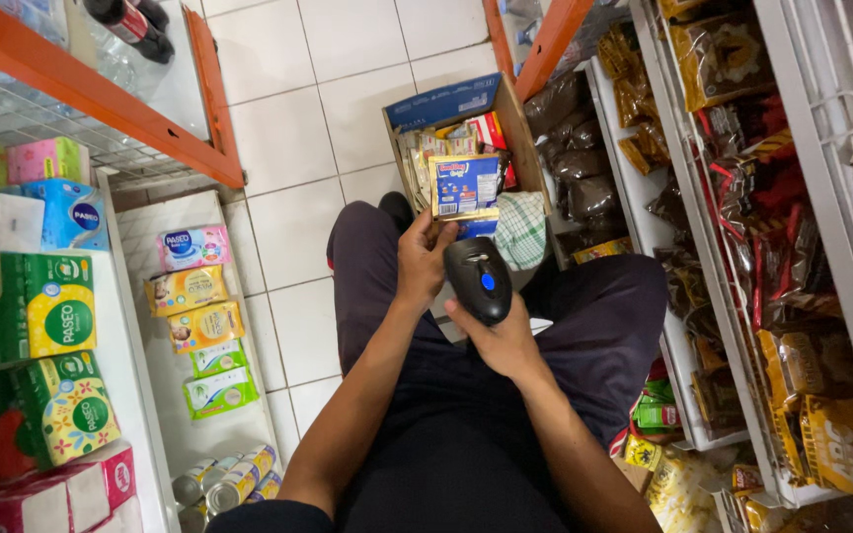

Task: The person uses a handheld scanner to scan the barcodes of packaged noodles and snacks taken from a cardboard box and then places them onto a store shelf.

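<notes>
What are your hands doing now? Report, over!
Left hand holds up blue-yellow sachet. Right hand aims black scanner at it. Open carton of sachets just beyond; nothing between scanner and sachet.

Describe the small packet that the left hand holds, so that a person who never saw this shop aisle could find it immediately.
Start at the open cardboard box on the white tiled floor between the shelves, ahead of the seated person's knees. Just in front of it, the left hand holds up a flat blue and yellow packet by its lower edge. Unlike the packets inside the box, it faces the black handheld scanner in the right hand.
</notes>
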